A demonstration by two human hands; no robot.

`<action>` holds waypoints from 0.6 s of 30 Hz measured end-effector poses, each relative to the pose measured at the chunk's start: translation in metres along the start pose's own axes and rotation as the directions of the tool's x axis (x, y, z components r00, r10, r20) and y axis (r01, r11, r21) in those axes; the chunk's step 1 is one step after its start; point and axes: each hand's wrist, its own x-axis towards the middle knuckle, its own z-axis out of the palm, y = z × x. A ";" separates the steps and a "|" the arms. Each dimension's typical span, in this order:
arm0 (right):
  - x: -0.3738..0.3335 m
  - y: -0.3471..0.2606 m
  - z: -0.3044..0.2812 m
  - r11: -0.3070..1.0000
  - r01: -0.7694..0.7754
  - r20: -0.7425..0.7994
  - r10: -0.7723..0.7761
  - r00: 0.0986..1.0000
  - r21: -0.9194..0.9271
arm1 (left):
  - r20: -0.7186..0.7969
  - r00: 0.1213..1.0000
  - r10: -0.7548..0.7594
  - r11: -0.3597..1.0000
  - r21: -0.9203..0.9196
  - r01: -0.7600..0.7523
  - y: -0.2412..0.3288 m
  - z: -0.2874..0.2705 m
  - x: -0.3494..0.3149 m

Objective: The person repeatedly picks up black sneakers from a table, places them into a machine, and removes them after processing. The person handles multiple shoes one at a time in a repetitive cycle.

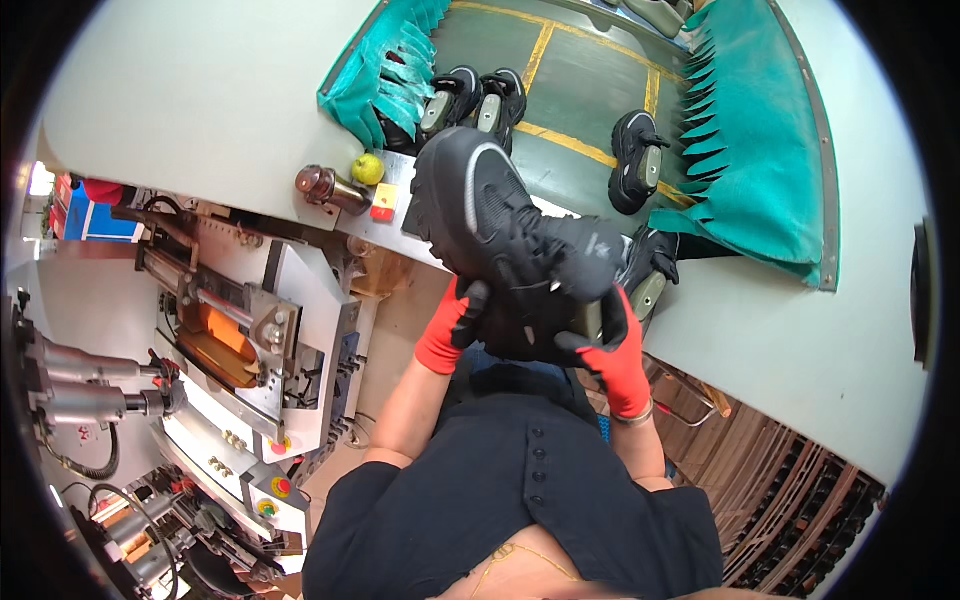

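Note:
A black sneaker (478,205) with a thick sole and a light grey line round its toe is held up in front of my body, toe pointing away and to the left. My left hand (452,328), in a red glove with black fingers, grips its left side near the heel. On the other side, my right hand (618,355), gloved the same way, has its fingers closed round the heel end. Part of an olive-green shoe last (587,320) shows beside the right fingers. Another black shoe on a last (655,268) lies just beyond my right hand.
Black shoes on lasts (498,102) rest on the green conveyor (580,100), one (634,162) farther right. Teal slit curtains (765,140) hang at both sides. A brown bottle (333,188), green fruit (367,168) and red-yellow switch box (383,202) sit left. Machinery (225,340) stands lower left.

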 end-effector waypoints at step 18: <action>0.124 0.009 0.039 0.971 -0.163 -0.302 0.106 0.948 -0.172 | 0.051 0.960 -0.274 0.962 0.027 0.273 -0.026 -0.069 0.186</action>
